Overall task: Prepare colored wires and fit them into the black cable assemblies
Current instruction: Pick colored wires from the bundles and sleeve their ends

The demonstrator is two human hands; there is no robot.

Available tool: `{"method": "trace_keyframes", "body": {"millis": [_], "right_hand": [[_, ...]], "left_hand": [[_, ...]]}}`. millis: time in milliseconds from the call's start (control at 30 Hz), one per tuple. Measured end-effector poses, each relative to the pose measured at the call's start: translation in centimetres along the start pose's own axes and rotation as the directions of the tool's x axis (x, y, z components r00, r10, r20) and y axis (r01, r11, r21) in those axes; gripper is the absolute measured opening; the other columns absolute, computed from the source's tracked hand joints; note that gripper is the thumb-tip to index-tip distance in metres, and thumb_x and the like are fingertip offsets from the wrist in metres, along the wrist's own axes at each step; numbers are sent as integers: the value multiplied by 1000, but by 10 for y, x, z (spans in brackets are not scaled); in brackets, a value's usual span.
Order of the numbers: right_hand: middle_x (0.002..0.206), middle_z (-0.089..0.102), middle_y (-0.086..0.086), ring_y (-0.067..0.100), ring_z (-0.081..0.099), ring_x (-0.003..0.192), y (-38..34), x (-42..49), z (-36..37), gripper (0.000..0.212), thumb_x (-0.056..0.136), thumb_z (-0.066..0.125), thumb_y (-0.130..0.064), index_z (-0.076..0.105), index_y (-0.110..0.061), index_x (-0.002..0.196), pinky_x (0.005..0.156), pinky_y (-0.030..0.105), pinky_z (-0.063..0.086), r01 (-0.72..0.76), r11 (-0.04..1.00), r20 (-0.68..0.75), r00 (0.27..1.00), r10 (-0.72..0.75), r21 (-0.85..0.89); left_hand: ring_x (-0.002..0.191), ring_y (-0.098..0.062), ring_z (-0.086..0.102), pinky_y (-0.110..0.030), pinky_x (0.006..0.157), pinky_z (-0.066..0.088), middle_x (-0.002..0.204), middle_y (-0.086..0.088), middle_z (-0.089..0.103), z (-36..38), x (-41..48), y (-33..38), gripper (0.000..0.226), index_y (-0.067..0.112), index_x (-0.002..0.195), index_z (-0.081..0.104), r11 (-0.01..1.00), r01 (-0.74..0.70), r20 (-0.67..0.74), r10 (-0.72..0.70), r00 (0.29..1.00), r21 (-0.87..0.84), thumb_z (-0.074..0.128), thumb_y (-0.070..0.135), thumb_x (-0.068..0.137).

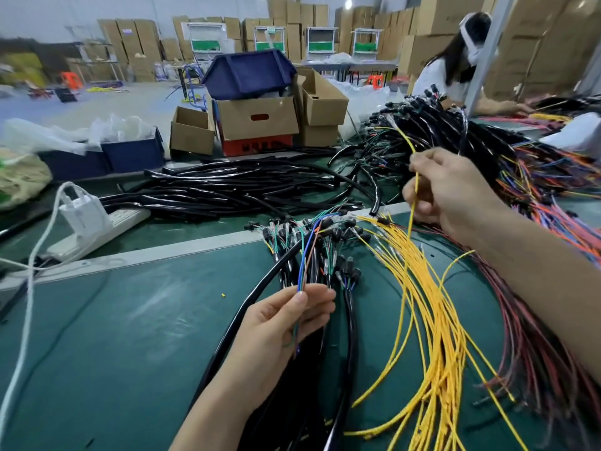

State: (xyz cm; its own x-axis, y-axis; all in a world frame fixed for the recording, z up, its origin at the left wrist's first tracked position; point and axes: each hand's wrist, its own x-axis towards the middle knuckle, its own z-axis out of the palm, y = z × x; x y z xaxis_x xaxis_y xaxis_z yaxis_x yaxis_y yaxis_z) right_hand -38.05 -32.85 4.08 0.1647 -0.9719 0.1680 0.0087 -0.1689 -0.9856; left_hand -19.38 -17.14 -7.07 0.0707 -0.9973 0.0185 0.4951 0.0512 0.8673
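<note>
Your left hand (pixel 286 323), at six o'clock on the green mat (pixel 130 320), pinches the thin blue, brown and green wires (pixel 304 265) of a black cable (pixel 270 275). At two o'clock, your right hand (pixel 455 193) pinches one yellow wire (pixel 411 222), raised over the yellow bundle (pixel 435 320) at four o'clock.

Your bench wore a matt green mat (pixel 130 320), scuffed pale in patches. The thick black plastic-sheathed cables (pixel 227 187) heaped on it shone glossy. The smooth yellow plastic-insulated wire (pixel 411 219) in your right hand (pixel 455 193) and the thin blue, brown and green insulated wires (pixel 304 268) in your left hand (pixel 283 323) carried a soft sheen. Behind stood matt brown corrugated cardboard boxes (pixel 257 118), a smooth dark blue plastic bin (pixel 250 73), crinkled clear plastic bags (pixel 123 128) and a glossy white plastic power strip (pixel 97 232).
</note>
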Motion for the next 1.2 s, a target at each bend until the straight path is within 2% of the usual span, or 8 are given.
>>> {"method": "trace_keyframes", "body": {"millis": [267,500,733,833,967,1067,1133,1200], "right_hand": [[45,59,2,11,42,31,-16,30,55,17,103,35,-20,39,-15,87,36,15,32,31,999,10,999,-31,-17],[62,55,13,9,41,28,-11,49,68,19,104,35,-19,40,-11,87,33,14,31,-136,972,-100,982,158,194],[64,52,13,8,39,28,4,48,75,22,104,34,-18,39,-11,84,32,14,29,-237,918,-80,958,274,318],[61,54,14,10,40,28,13,51,77,15,104,34,-18,37,-11,91,33,15,30,-198,952,-124,965,231,235],[67,57,17,14,48,41,21,55,68,15,104,34,-17,40,-10,91,33,17,38,-266,935,-67,955,288,235],[78,59,22,23,58,62,30,57,32,20,102,41,-13,50,1,89,44,22,54,-371,928,48,928,369,34],[76,61,21,22,57,58,37,58,-9,12,96,49,-6,56,3,91,41,21,50,-277,892,6,954,299,-358],[74,67,14,18,56,54,42,54,-57,12,89,54,-3,64,-3,83,44,19,43,-99,583,26,979,203,-807]], "left_hand": [[80,-22,71,-30,71,57,101,-16,71,4,-4,3,32,3,109,63,995,65,66,-70,995,71,51,19,85],[63,-9,58,-23,67,52,88,-6,69,2,-2,-1,31,4,109,66,989,28,11,-30,999,145,54,16,83],[85,-16,64,-30,89,53,97,-11,68,2,-2,0,27,7,97,71,971,9,-2,-9,1000,240,52,22,85],[62,-19,64,-23,59,54,92,-15,71,3,-4,4,28,2,100,63,989,41,19,-44,999,144,47,20,87],[46,-6,26,-15,43,20,59,0,50,5,-4,6,31,1,106,63,990,33,1,-33,999,135,47,18,85],[46,-7,24,-15,43,19,55,1,42,5,-3,6,24,-1,95,58,994,43,14,-45,999,99,46,17,84],[45,-9,29,-15,42,25,54,-2,42,4,-3,6,16,3,87,51,998,36,23,-37,999,49,45,17,83],[45,-13,37,-18,43,34,53,-7,44,4,-3,3,13,4,84,48,1000,13,12,-13,1000,-2,44,16,82]]}}
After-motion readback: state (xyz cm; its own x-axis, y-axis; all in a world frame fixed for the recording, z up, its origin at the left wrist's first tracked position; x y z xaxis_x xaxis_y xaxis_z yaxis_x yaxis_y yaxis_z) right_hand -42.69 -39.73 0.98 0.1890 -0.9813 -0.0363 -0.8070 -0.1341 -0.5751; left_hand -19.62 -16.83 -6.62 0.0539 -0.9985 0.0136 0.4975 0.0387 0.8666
